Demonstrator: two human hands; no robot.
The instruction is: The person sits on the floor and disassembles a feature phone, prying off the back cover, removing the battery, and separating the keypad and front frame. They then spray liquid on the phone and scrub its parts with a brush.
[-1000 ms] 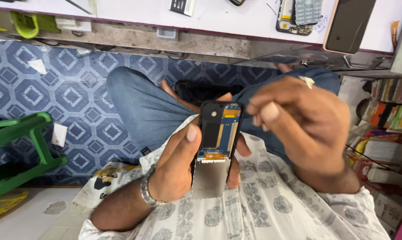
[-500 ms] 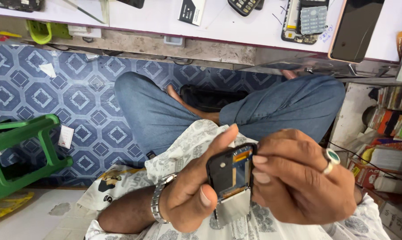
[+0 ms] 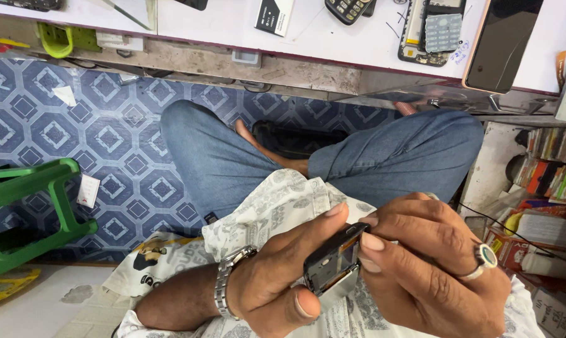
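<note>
GRIP: your left hand (image 3: 277, 281) and right hand (image 3: 433, 269) are both clamping the opened phone (image 3: 334, 266) | PLACE: near, above your lap | RISK: fingertip pressure on exposed internals is risking damage; tilted, it could slip.

Both hands held a small dark opened phone with a silver frame (image 3: 334, 268). The left hand (image 3: 277, 281) gripped its near side, thumb below; right hand (image 3: 430, 275) fingertips (image 3: 372, 243) pressed its far edge.
</note>
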